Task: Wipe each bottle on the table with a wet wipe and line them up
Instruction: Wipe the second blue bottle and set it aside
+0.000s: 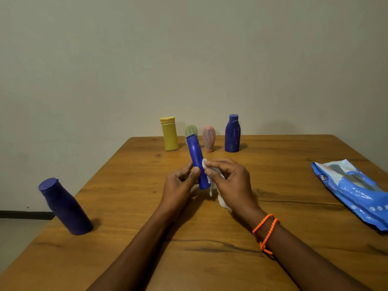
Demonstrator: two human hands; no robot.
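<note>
Left hand [180, 183] grips slim blue bottle [197, 160] | right hand [228, 181] presses white wipe [212, 183]

Both forearms reach in from the near edge and meet at the middle. The left hand [180, 183] curls its thumb and fingers round the lower part of a slim blue bottle [197, 160], holding it nearly upright. The right hand [228, 181], with an orange bracelet [265, 232] at its wrist, pinches a white wipe [216, 185] against the bottle's right side.
</note>
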